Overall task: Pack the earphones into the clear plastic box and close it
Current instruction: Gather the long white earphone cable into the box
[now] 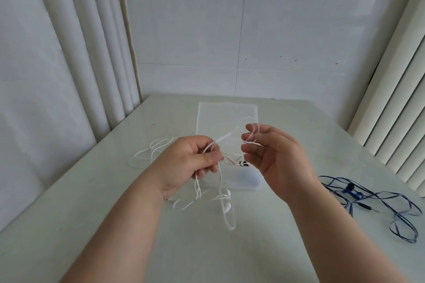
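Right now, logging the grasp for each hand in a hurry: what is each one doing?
Left hand: grips the white earphones by the cable.
Right hand: fingers curled, cable looped over them; grip cannot be told.

Pale table [253, 253] meets curtains [69, 53] and tiled wall [230, 30].

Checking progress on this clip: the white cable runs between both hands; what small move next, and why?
Probably wind another loop of the white earphones round the fingers of the right hand: the left hand pinches the cable, the earbuds dangle loose, and the clear box lies open behind.
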Motion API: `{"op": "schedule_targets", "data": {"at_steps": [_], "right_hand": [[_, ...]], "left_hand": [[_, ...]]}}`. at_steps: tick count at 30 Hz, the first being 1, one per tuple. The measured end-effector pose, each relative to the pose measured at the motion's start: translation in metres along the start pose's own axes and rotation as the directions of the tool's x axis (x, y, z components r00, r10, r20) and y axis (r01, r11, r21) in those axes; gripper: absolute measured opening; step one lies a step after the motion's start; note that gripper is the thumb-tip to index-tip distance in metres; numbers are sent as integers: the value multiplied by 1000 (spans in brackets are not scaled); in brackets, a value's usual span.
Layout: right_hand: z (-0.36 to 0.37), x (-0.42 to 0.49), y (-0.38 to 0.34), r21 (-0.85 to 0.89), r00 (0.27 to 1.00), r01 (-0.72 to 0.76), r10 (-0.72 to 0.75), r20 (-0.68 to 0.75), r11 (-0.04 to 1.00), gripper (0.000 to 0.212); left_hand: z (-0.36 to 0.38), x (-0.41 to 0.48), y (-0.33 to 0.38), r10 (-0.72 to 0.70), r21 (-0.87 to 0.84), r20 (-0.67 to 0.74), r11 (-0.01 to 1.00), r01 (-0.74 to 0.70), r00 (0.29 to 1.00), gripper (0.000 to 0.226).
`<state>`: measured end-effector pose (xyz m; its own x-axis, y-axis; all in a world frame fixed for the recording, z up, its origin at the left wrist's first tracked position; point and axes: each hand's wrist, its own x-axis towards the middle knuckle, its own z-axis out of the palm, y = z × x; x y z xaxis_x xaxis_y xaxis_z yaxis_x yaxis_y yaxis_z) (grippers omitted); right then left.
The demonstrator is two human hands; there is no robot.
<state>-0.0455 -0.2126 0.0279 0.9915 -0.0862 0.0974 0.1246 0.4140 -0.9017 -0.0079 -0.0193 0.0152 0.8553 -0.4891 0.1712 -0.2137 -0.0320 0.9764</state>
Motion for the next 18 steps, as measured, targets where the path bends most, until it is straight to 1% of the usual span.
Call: {"op": "schedule_targets", "data": {"at_steps": [2, 3, 5, 6, 8, 10, 14, 16, 18], "right_hand": [[-2, 0, 3, -159, 1000, -15, 11, -28, 987, 36], [-1, -1, 4, -262, 998, -31, 17, -55, 965, 38], [2, -3, 5, -459, 996, -38, -4, -91, 888, 31], [4, -5, 5, -527, 995, -26, -26, -92, 849, 30], [6, -7, 5, -581, 997, 12, -54, -55, 814, 29], [7, -9, 4, -608, 999, 47, -33, 33, 792, 26], [11, -13, 8, -732, 968, 88, 115, 223, 676, 7], [13, -14, 13, -775, 961, 111, 133, 244, 623, 8], [13, -13, 15, -782, 967, 114, 112, 228, 613, 9]], "left_hand": [[-2, 1, 1, 24, -115, -45, 993, -29, 999, 11], [-3, 1, 1, 37, -167, -55, 985, -46, 998, 12], [-3, 2, 0, 52, -258, -76, 964, -70, 996, 14], [-4, 2, 0, 52, -296, -83, 952, -74, 995, 14], [-4, 3, 1, 49, -332, -94, 940, -77, 994, 13], [-3, 3, 0, 46, -331, -101, 941, -77, 994, 12], [-2, 3, 1, 46, -324, -108, 943, -79, 993, 11], [-1, 3, 1, 42, -319, -111, 945, -76, 993, 10], [-2, 3, 1, 43, -310, -119, 947, -78, 992, 9]]}}
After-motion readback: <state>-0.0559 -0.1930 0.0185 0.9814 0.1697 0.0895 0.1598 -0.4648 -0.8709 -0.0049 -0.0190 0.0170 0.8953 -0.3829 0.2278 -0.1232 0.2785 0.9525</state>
